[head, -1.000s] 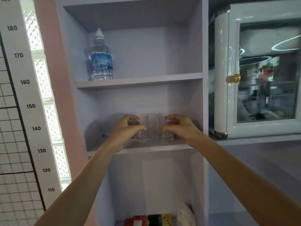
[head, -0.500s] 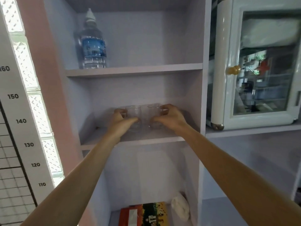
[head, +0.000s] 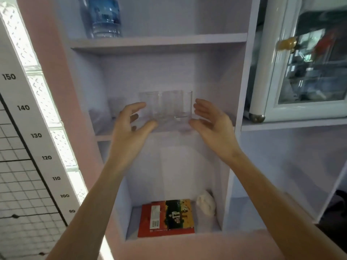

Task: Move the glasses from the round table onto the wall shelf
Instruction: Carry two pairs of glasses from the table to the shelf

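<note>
Two clear glasses stand side by side on the middle board of the pale lilac wall shelf (head: 105,132): the left glass (head: 151,106) and the right glass (head: 181,106), both upright and blurred. My left hand (head: 131,126) is just in front and left of the left glass, fingers spread, holding nothing. My right hand (head: 210,124) is just right of the right glass, fingers apart and off the glass. The round table is out of view.
A water bottle (head: 103,17) stands on the board above. In the bottom compartment lie a red book (head: 165,217) and a white lump (head: 205,203). A white glass-door cabinet (head: 304,59) sits to the right. A height chart (head: 35,136) hangs on the left.
Both hands have let go of the glasses and drawn back a little toward me, fingers spreading. The glasses stay on the middle board. The camera has tilted downward.
</note>
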